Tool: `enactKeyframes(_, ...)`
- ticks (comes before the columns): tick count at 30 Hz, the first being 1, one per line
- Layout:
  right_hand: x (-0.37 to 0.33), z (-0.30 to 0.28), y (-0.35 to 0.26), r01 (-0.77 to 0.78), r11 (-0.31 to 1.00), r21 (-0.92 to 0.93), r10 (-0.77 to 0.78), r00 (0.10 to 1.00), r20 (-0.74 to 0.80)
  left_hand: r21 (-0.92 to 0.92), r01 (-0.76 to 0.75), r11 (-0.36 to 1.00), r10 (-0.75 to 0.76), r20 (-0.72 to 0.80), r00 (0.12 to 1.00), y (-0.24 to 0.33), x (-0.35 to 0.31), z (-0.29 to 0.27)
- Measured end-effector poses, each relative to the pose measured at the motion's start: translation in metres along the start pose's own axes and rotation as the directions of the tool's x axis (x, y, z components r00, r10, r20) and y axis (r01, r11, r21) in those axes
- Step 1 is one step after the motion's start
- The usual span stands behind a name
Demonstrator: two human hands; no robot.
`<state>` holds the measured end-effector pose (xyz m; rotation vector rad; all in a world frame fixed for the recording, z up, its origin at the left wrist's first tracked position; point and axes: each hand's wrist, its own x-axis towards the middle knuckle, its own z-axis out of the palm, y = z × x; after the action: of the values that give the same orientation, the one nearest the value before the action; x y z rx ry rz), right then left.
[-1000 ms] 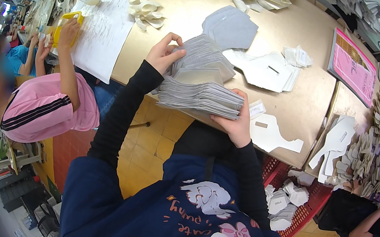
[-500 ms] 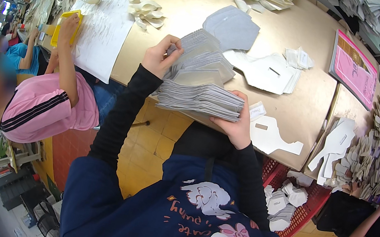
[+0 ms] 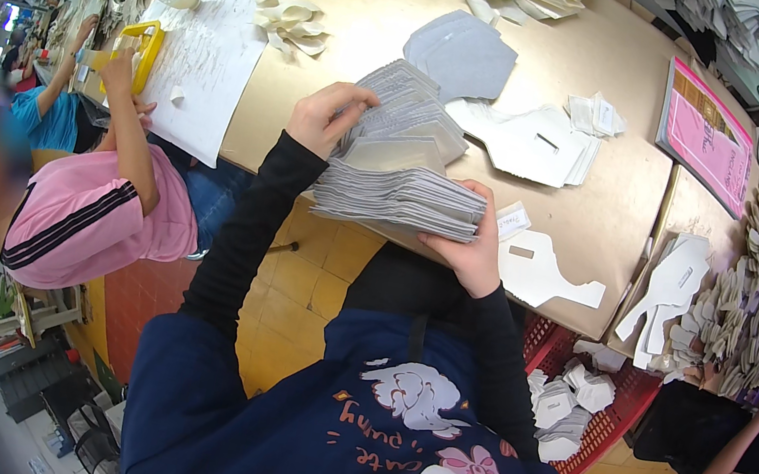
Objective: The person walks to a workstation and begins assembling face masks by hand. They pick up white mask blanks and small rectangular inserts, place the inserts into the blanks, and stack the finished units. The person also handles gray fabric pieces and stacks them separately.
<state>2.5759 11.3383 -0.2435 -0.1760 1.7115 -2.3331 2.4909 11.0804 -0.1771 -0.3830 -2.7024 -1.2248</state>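
A thick stack of grey, flat-cut pieces stands at the table's near edge, its layered edges facing me. My right hand grips its right end, thumb in front and fingers behind. More grey pieces lie fanned out just beyond the stack. At the fan's left edge is my left hand, its thumb and bent fingers closed on the pieces there; the exact number held is hidden. Farther back, a blue-grey pile of cut pieces lies flat. White slotted pattern pieces rest to the right of the fan.
Another white pattern piece lies by my right hand, near a pink booklet. A red crate with scraps stands below the table. To the left, a person in pink works beside a yellow tray; another person's arm is at right.
My left hand has shifted slightly right along the fan's edge, its fingers lower over the pieces. My right hand stays on the stack. The person in pink moved a hand down from the tray.
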Motion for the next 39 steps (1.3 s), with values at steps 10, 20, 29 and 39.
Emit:
enactKeyframes(10,0.001,0.0,0.001,0.0,1.0,-0.009,0.0,1.0,0.005,0.023,0.192,0.981,-0.192,0.037,0.981,-0.007,-0.004,-0.003)
enactKeyframes(20,0.001,0.001,-0.001,0.007,1.0,-0.024,-0.007,1.0,-0.004,-0.451,0.24,0.86,-0.223,0.091,0.971,-0.015,-0.005,0.001)
enactKeyframes(29,0.0,0.0,0.0,-0.022,1.0,0.011,0.022,1.0,-0.006,-0.621,0.008,0.784,-0.299,-0.365,0.882,-0.015,-0.006,-0.018)
enactKeyframes(39,0.001,0.001,0.003,-0.01,1.0,0.025,0.01,1.0,-0.019,-0.732,-0.239,0.638,-0.352,-0.554,0.755,0.001,0.003,-0.042)
